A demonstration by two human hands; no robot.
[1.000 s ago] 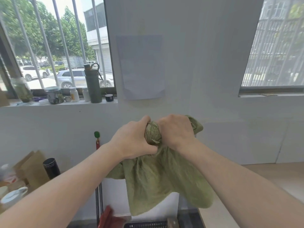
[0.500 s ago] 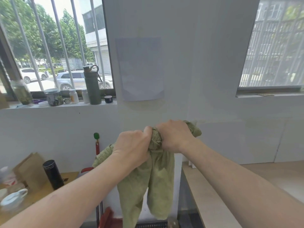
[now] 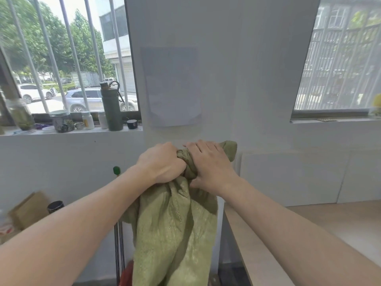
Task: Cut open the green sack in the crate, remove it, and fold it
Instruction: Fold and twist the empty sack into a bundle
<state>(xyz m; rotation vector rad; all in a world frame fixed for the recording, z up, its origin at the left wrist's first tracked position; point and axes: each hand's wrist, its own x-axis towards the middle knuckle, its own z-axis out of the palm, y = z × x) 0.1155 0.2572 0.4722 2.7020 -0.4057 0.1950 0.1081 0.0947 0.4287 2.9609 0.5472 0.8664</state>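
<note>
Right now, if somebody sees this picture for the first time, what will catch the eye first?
The green sack, bunched at its top and hanging in the middle of the view, is gripped side by side by the left hand and the right hand in front of the white wall. Next comes the tall dark green bottle, standing among jars on the windowsill at the left.

1 head-worn view (wide-angle) looks forward at the nearby wall (image 3: 247, 79).
</note>
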